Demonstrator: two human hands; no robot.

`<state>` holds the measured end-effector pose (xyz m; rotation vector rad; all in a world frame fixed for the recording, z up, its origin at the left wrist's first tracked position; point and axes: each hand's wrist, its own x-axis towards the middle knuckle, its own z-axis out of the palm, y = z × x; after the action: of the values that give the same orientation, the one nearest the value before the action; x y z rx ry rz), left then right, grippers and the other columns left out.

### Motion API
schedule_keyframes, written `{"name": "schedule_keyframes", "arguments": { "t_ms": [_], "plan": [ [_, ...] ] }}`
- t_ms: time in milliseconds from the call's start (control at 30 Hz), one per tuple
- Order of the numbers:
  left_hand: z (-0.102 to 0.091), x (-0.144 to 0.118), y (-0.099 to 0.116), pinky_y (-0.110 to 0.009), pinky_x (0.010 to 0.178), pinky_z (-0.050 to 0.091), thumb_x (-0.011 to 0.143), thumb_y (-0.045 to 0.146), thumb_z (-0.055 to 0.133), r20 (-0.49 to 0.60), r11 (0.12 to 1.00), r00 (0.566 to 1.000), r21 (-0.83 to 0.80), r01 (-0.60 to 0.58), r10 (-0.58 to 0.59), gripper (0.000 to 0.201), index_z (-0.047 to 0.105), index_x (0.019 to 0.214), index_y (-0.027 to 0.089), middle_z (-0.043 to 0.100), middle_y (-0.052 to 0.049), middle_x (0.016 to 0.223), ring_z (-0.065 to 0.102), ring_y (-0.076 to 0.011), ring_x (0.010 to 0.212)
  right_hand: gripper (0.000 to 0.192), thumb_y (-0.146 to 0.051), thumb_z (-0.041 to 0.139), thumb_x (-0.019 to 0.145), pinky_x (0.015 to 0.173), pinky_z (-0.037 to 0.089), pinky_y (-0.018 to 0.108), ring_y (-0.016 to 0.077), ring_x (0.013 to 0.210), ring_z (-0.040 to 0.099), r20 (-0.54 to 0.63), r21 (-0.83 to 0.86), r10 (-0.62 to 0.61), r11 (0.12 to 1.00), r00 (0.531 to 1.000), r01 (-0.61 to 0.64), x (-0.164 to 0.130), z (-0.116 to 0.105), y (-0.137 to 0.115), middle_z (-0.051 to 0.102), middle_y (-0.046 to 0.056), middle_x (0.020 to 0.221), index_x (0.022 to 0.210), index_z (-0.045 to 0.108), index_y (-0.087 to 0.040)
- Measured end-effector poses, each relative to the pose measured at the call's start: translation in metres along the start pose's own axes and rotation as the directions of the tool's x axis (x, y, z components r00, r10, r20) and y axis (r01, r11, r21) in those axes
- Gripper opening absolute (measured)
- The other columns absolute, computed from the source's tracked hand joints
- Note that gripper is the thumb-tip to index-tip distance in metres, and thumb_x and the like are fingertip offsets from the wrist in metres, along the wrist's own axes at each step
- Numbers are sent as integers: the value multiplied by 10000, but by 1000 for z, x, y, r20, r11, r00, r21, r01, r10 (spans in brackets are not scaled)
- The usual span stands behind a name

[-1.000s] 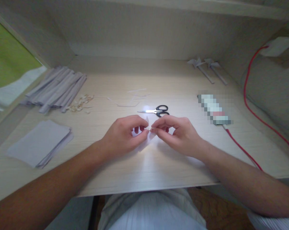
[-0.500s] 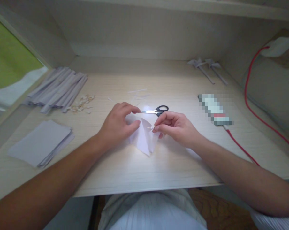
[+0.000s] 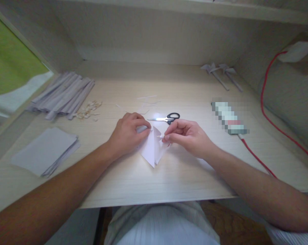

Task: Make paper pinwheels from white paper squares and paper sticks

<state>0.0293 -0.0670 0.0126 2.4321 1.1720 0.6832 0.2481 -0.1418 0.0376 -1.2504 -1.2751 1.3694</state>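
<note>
I am holding a folded white paper piece between both hands, low over the middle of the worktop, its pointed end hanging down toward me. My left hand is curling over its left side, fingers bent and pressing on the top fold. My right hand is pinching the paper's right edge, thumb and forefinger closed tight on a small flap.

Just beyond my hands, scissors are lying flat with the black handles to the right and the blades closed. A few thin paper slivers are lying behind them. To the far left, a bundle of rolled paper sticks is lying beside a small heap of tan bits, and a stack of paper sheets is sitting nearer me. At the back right, two finished paper pinwheels are resting, with a red cable running along the right side.
</note>
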Motion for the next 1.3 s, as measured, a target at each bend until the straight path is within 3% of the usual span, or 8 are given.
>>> {"name": "schedule_keyframes", "arguments": {
  "t_ms": [400,600,733,900,1033,1167,1300],
  "plan": [
    [7,-1,9,-394,903,458,895,226,631,-15,995,995,-13,-95,95,158,788,874,224,711,-65,962,613,-241,973,111,-184,802,710,688,542,275,162,726,706,22,-40,-16,999,1000,16,-2,2,1,754,23,747,776,715,-167],
    [3,-5,18,-284,735,483,931,189,561,-38,931,999,-365,12,-28,128,687,953,193,706,-17,889,643,-163,814,105,-193,800,725,649,545,259,144,680,695,-31,-32,-63,998,998,62,-2,2,0,750,15,731,788,719,-169],
    [-3,-9,25,-285,795,520,902,172,623,-43,883,999,-469,0,-23,101,705,956,197,729,-24,940,674,-170,888,131,-221,823,745,644,553,254,132,658,684,-75,-36,-101,995,992,98,-2,2,-2,752,22,739,811,729,-159],
    [-11,-11,31,-293,855,520,897,118,634,-108,887,993,-453,-89,44,142,740,940,203,754,-22,947,687,-165,909,167,-261,846,755,668,576,280,153,680,708,-110,-9,-155,988,982,155,-4,5,-4,750,23,740,805,720,-164],
    [-14,-11,32,-302,801,509,865,126,678,-192,919,977,-360,-160,95,129,769,893,214,713,-30,890,656,-171,868,119,-247,821,786,680,575,297,162,707,698,-123,-123,-246,965,961,231,-9,6,-5,745,22,767,805,723,-181],
    [-15,-12,33,-264,633,468,882,153,664,-124,919,991,-384,-85,39,120,767,883,213,729,-6,809,619,-136,697,54,-204,779,821,684,562,299,163,727,684,-102,-275,-340,913,935,302,-12,6,-3,741,23,798,834,729,-189],
    [-15,-13,35,-263,656,480,883,150,658,-94,921,995,-385,-62,28,131,767,885,223,764,6,849,647,-137,738,38,-201,753,851,719,575,312,171,751,702,-77,-313,-361,894,929,321,-13,5,0,747,23,826,880,729,-194]
  ]
}}
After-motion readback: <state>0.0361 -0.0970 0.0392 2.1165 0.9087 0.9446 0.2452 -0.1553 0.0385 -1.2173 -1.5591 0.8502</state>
